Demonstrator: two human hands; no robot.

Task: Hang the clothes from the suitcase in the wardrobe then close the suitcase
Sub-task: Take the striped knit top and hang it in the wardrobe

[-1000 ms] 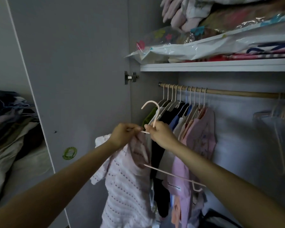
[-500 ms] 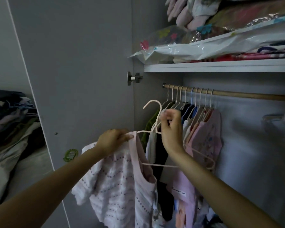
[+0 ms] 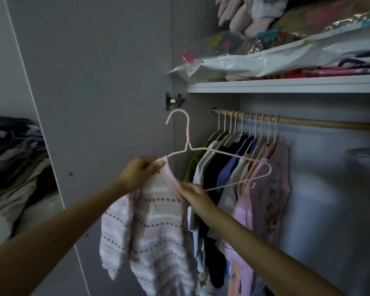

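An open grey wardrobe (image 3: 107,60) is being faced, its wooden rail (image 3: 308,123) already carrying a row of hung clothes (image 3: 244,167) beneath a shelf (image 3: 286,86) of bagged bedding. In front of the open door, a pink-and-white knitted sweater (image 3: 154,231) is being held up. Its shoulder is being gripped against a pale wire hanger (image 3: 187,146) by the left hand (image 3: 140,170), while its neckline is being pinched by the right hand (image 3: 192,192).

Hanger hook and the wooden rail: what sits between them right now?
In the head view, the pale hanger has its hook out left of the wooden rail. Between them lies only grey wardrobe side wall, near the door hinge.
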